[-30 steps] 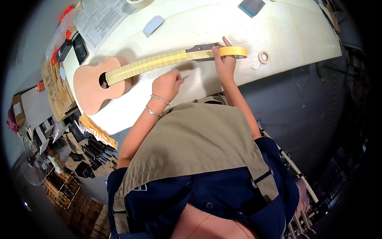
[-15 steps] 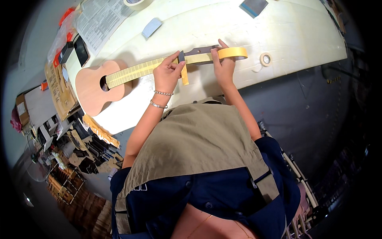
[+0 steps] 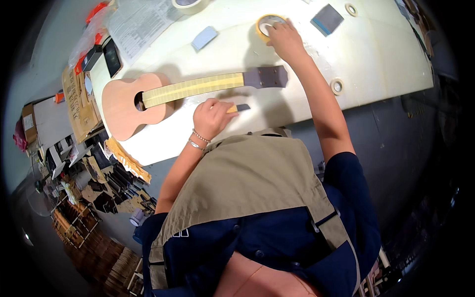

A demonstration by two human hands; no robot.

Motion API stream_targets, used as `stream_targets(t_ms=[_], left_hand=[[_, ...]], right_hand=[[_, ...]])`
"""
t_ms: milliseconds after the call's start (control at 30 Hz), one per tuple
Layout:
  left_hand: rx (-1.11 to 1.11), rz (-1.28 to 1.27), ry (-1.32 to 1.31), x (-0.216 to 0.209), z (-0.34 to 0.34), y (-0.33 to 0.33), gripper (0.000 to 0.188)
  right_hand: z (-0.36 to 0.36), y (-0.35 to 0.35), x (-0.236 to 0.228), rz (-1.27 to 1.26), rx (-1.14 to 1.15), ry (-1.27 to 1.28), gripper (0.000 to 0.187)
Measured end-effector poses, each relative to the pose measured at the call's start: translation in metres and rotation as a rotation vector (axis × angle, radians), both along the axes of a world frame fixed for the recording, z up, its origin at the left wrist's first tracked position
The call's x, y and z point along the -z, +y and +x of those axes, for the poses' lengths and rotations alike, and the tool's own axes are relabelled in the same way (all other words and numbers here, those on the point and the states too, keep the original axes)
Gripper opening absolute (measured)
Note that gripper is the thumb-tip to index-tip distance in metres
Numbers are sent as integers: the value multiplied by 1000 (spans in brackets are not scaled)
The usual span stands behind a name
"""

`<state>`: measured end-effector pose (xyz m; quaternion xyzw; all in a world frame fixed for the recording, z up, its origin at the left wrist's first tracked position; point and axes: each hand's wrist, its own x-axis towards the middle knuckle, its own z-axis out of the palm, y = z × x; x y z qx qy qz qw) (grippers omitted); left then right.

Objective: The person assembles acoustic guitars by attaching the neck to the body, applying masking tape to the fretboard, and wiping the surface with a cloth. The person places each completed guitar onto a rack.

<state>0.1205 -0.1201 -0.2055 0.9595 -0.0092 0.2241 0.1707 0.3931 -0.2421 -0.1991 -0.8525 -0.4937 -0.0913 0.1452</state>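
A ukulele with a pale wooden body (image 3: 127, 104) lies across the white table, its dark headstock (image 3: 267, 77) to the right. Yellow masking tape (image 3: 203, 86) covers the front of its neck. Just below the neck, my left hand (image 3: 212, 118) is closed on a small flat tool (image 3: 242, 107) with a yellow grip and a dark end; its exact kind is unclear. Farther back, my right hand (image 3: 287, 40) grips the edge of a roll of yellow tape (image 3: 261, 33) at the tabletop. I cannot tell whether the roll rests there.
Small tape rolls (image 3: 337, 86) (image 3: 351, 9), a grey-blue block (image 3: 326, 20) and a light blue piece (image 3: 204, 38) lie on the table. A phone (image 3: 112, 57) and printed paper (image 3: 141, 27) are at the left. The table's front edge runs just before my body.
My right hand has carried the tape roll from the headstock to the back of the table. A tape strip no longer stretches from neck to roll. My left hand has dropped below the neck.
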Motion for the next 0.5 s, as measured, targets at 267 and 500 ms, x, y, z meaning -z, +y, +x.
stream_targets(t_ms=[267,500], left_hand=[[-47,6,303,-24,63,7,73],[-800,254,671,2,-84,167,63]], right_hand=[[-106,15,32,424,32,524,38],[-92,27,33,540,78,853,31]])
